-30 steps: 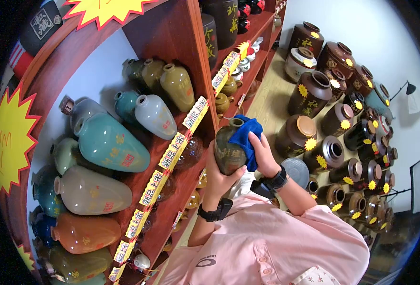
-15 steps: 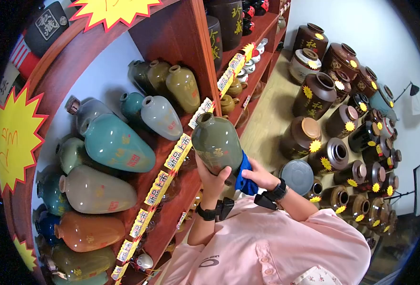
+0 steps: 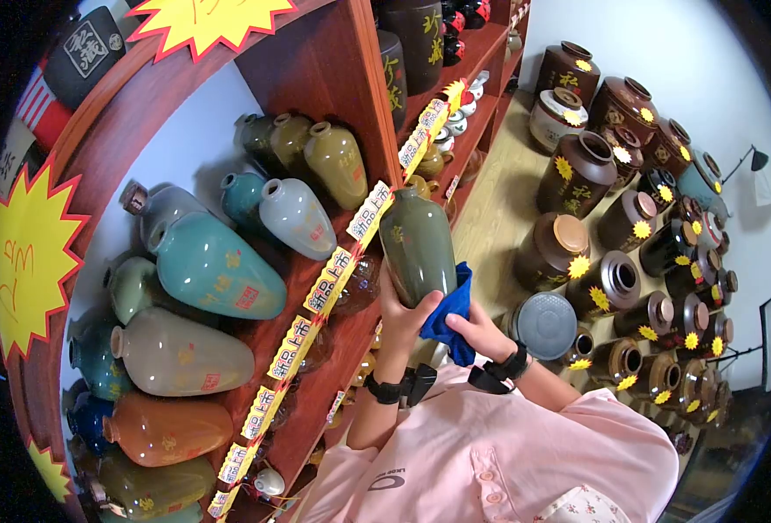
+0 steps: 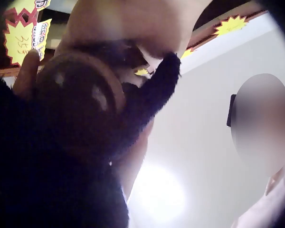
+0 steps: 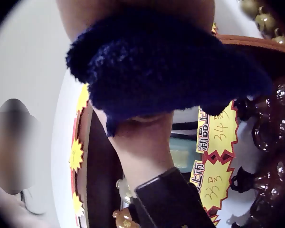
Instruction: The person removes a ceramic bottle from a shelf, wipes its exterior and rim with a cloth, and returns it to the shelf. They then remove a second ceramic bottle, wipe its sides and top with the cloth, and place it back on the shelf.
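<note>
A glossy olive-green ceramic jar (image 3: 418, 244) with faint gold lettering stands slightly tilted in front of my chest, its neck pointing away from me. My left hand (image 3: 397, 315) grips its lower part, thumb across the near side. At the base, my right hand (image 3: 485, 336) pinches a blue cloth (image 3: 452, 315), thumb on top, and presses it to the jar. From below, the left wrist view has the jar's round dark bottom (image 4: 78, 102) with cloth bunched around it. In the right wrist view the fluffy cloth (image 5: 152, 71) covers most of the right fingers.
On the left, a red wooden shelf (image 3: 303, 283) holds several glazed jars, including a teal one (image 3: 220, 266) lying on its side. Yellow price tags (image 3: 291, 346) line its edge. To the right, several brown jars (image 3: 577, 173) stand on the floor near a round grey lid (image 3: 546, 325).
The cloth has gone from the jar's upper side down to its base. The jar has turned in the left hand and, over the last half second, shifted right and further upright.
</note>
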`<action>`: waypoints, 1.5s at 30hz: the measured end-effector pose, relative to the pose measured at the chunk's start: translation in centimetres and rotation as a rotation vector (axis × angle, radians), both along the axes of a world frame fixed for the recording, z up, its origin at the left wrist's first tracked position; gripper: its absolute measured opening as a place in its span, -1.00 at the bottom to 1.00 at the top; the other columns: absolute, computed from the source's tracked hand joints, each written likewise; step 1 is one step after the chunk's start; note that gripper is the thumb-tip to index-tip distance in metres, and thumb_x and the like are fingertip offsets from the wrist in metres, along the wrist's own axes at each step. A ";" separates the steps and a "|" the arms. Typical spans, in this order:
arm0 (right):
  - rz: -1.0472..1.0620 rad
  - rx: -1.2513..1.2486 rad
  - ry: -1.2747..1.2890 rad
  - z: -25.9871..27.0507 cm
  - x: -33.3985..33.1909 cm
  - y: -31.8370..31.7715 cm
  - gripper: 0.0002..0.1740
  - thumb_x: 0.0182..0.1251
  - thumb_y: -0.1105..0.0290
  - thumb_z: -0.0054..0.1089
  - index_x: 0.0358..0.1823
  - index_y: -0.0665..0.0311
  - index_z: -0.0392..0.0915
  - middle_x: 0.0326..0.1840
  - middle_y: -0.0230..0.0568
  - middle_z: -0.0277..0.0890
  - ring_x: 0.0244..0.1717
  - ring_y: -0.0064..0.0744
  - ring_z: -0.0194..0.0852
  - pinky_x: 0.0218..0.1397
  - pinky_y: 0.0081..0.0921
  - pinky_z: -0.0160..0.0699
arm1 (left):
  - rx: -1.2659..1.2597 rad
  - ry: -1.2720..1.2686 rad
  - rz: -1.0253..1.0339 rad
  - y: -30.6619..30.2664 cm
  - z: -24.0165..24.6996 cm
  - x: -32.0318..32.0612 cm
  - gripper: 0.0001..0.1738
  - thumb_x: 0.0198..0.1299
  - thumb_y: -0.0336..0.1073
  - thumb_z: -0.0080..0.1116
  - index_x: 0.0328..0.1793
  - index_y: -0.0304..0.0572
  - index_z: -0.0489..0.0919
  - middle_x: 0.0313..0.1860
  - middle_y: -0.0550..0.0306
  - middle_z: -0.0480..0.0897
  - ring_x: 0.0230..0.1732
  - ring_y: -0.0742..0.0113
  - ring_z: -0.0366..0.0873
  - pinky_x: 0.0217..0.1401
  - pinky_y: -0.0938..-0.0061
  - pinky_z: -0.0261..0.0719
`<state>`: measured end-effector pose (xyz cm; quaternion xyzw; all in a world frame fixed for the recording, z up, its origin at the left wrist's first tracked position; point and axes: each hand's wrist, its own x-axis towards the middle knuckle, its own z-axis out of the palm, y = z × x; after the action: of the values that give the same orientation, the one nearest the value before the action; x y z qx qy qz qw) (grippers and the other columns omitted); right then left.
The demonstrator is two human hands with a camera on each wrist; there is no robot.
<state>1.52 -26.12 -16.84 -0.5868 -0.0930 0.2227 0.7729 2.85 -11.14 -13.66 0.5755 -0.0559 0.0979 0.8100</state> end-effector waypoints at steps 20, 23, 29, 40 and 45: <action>-0.357 0.140 -0.070 6.7 5.2 -0.2 -0.58 0.37 0.27 -0.02 0.17 0.34 0.30 0.04 -0.35 0.41 0.04 -0.57 0.34 0.15 -0.60 0.30 | 0.497 -0.154 -0.183 2.0 1.6 -1.7 0.11 -0.25 -0.13 0.44 0.39 -0.33 0.01 0.26 -0.14 0.22 0.29 0.09 0.19 0.32 0.27 0.14; -0.248 0.062 -0.093 8.7 5.5 -0.9 -0.61 0.23 0.32 0.18 0.04 0.34 0.41 -0.11 -0.34 0.51 -0.12 -0.57 0.46 0.00 -0.60 0.44 | 0.618 -0.155 -0.189 2.3 0.6 -1.9 0.10 -0.27 -0.12 0.45 0.38 -0.30 0.06 0.20 -0.11 0.32 0.22 0.13 0.29 0.27 0.31 0.24; -0.268 0.152 0.028 7.6 5.0 -0.8 -0.65 0.17 0.36 0.21 -0.03 0.36 0.45 -0.16 -0.27 0.54 -0.20 -0.52 0.51 -0.06 -0.56 0.50 | 0.700 -0.181 -0.176 2.5 0.3 -2.1 0.08 -0.28 -0.10 0.46 0.35 -0.33 0.10 0.15 -0.13 0.38 0.18 0.13 0.35 0.24 0.31 0.29; -0.362 0.394 0.102 6.4 3.5 0.4 -0.55 0.29 0.30 0.07 0.15 0.33 0.30 -0.02 -0.24 0.47 -0.03 -0.43 0.47 0.07 -0.44 0.47 | 0.624 -0.178 -0.122 1.9 -0.1 -1.9 0.13 -0.26 -0.13 0.46 0.40 -0.31 0.02 0.26 -0.12 0.27 0.26 0.12 0.25 0.30 0.29 0.21; -0.282 0.445 0.071 4.2 2.4 0.8 -0.42 0.32 0.20 0.04 0.28 0.30 0.13 0.16 -0.22 0.33 0.14 -0.36 0.35 0.23 -0.37 0.34 | 0.427 -0.217 -0.053 0.8 -0.4 -1.7 0.16 -0.23 -0.13 0.43 0.42 -0.33 -0.05 0.31 -0.15 0.20 0.34 0.08 0.15 0.36 0.26 0.10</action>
<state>3.93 -25.30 -12.60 -0.4015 -0.0297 0.1073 0.9090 1.11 -10.29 -14.05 0.7180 -0.1769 0.1240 0.6616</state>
